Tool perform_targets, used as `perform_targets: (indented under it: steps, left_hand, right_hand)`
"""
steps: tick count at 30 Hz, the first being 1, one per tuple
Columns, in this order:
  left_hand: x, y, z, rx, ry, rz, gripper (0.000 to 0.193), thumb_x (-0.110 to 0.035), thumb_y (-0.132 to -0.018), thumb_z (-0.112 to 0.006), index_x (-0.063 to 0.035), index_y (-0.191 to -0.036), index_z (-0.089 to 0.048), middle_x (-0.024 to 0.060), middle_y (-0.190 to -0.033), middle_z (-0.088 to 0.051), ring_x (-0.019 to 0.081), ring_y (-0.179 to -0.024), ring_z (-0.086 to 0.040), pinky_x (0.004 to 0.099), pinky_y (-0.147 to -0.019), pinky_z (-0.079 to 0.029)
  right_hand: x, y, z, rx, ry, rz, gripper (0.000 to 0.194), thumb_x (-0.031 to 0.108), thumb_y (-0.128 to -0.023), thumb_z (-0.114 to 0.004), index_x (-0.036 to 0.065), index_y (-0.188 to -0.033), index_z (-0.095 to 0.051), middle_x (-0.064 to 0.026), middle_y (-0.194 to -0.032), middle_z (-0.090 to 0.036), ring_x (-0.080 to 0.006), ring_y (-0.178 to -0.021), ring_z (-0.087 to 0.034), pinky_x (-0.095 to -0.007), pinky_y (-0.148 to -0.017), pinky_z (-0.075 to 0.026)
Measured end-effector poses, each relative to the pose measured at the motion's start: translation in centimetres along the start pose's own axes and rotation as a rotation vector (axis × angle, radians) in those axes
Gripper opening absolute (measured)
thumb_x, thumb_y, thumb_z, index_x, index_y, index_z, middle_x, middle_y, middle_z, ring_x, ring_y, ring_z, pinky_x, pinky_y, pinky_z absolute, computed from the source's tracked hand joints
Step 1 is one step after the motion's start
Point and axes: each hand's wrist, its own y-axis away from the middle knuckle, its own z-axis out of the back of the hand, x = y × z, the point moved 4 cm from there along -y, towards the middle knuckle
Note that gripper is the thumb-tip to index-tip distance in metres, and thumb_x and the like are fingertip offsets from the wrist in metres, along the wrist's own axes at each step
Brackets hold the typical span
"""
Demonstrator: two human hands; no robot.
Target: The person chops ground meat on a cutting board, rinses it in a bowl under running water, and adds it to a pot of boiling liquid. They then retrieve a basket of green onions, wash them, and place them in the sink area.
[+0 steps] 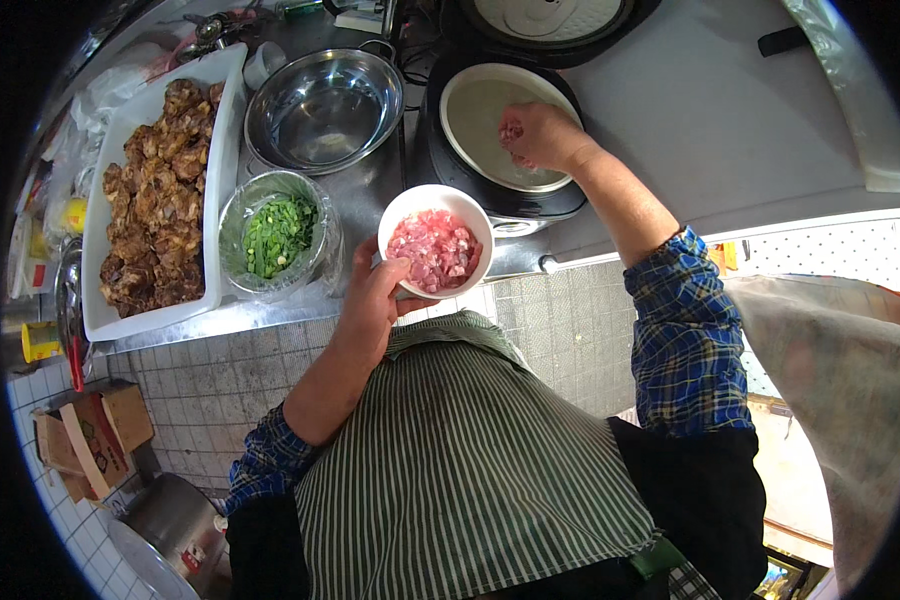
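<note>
My left hand [379, 296] grips a white bowl [399, 204] by its rim, thumb over the edge. Pieces of raw pink meat [439, 251] fill much of the bowl. Over the open rice cooker [442, 161], my right hand [544, 139] holds a clump of raw meat [511, 133] in curled fingers. Some meat hangs below the fingers, above pale cloudy liquid [474, 112] in the cooker's inner pot [450, 75]. The raised lid [551, 19] stands behind the pot.
A plastic-lined container [229, 225] of chopped greens [279, 234] stands left of the bowl. Behind it is a stainless steel basin [322, 112]. A white tray [221, 187] holds browned meat pieces [157, 202]. A cardboard box [94, 442] and metal pot [172, 525] are at lower left.
</note>
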Motion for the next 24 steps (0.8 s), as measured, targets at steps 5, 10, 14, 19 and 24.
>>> perform_targets:
  steps: [5,10,14,19,24]
  left_hand:
    - [-0.2,0.6,0.3,0.013,0.021,-0.035,0.061,-0.017,-0.092,-0.054,0.0002,-0.141,-0.022,0.0215,-0.132,-0.049,0.0315,-0.114,-0.061,0.0466,-0.084,-0.061]
    - [-0.7,1.2,0.1,-0.012,0.013,-0.020,0.058,-0.015,-0.091,-0.053,0.0021,-0.140,-0.026,0.0205,-0.131,-0.051,0.0304,-0.114,-0.062,0.0449,-0.083,-0.062]
    - [-1.7,1.7,-0.6,0.045,-0.010,-0.066,0.049,-0.015,-0.091,-0.053,0.0032,-0.134,-0.039,0.0197,-0.127,-0.055,0.0289,-0.110,-0.065,0.0439,-0.083,-0.062]
    - [-1.8,1.6,-0.7,0.055,-0.035,-0.059,0.047,-0.016,-0.092,-0.053,0.0034,-0.134,-0.040,0.0195,-0.126,-0.054,0.0293,-0.110,-0.065,0.0438,-0.082,-0.063]
    - [-1.1,1.3,-0.7,0.073,-0.004,-0.024,0.054,-0.017,-0.094,-0.052,-0.0015,-0.140,-0.030,0.0208,-0.132,-0.048,0.0310,-0.114,-0.062,0.0450,-0.084,-0.062]
  right_hand:
    - [-0.1,0.3,-1.2,0.178,0.101,-0.008,0.025,0.016,-0.083,-0.068,0.013,-0.108,-0.069,-0.0097,-0.089,-0.072,-0.0230,-0.080,-0.070,-0.0347,-0.074,-0.055]
    - [2.5,0.6,0.7,0.077,0.804,0.385,0.033,0.019,-0.081,-0.068,0.020,-0.114,-0.070,-0.0111,-0.095,-0.073,-0.0312,-0.089,-0.071,-0.0414,-0.078,-0.056]
    - [3.0,2.8,4.5,-0.170,0.253,0.126,0.032,0.014,-0.086,-0.069,0.014,-0.117,-0.069,-0.0159,-0.107,-0.071,-0.0267,-0.094,-0.070,-0.0364,-0.081,-0.056]
    - [8.4,7.2,4.0,-0.270,0.222,0.380,0.025,0.011,-0.086,-0.070,0.007,-0.111,-0.070,-0.0146,-0.100,-0.071,-0.0245,-0.090,-0.071,-0.0339,-0.079,-0.058]
    - [11.9,10.1,-1.8,0.022,0.050,0.478,0.044,0.024,-0.079,-0.073,0.012,-0.120,-0.065,-0.0103,-0.107,-0.069,-0.0305,-0.092,-0.068,-0.0395,-0.083,-0.056]
